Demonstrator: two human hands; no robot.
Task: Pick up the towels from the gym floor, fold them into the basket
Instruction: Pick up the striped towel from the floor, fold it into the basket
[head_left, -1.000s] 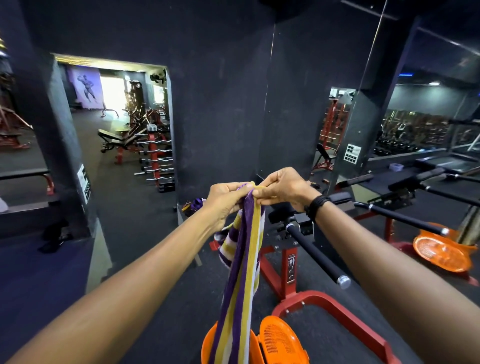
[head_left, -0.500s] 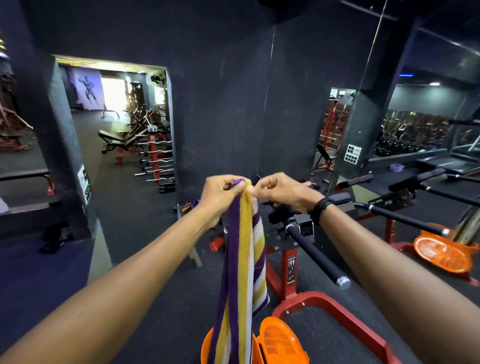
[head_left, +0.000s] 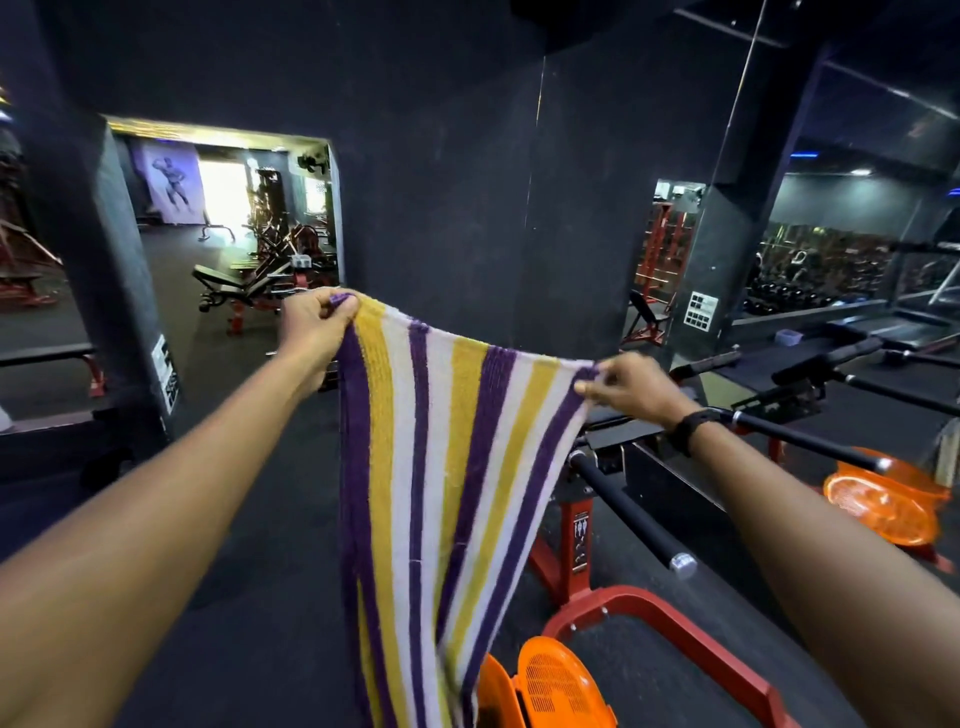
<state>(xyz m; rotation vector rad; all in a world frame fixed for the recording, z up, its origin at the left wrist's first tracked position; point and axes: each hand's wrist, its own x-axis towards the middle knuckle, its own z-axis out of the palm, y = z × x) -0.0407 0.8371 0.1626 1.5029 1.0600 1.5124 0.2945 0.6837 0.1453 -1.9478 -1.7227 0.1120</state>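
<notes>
step: spreading purple, yellow and white striped terry towel (head_left: 441, 457) | left hand (head_left: 311, 332) pinches one top corner, right hand (head_left: 631, 387) the other | towel hangs above orange slatted plastic basket (head_left: 545, 686) | advice: level corners, keep top edge taut before folding

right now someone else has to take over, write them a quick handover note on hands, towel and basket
Left hand: pinching the top left corner of the striped towel.
Right hand: pinching the top right corner, lower than the left.
Towel: spread wide between both hands, hanging down in front of the orange basket on the floor.
Done: towel is off the floor and opened out.
Left: fold it, put it in the basket. No other towels are visible.
</notes>
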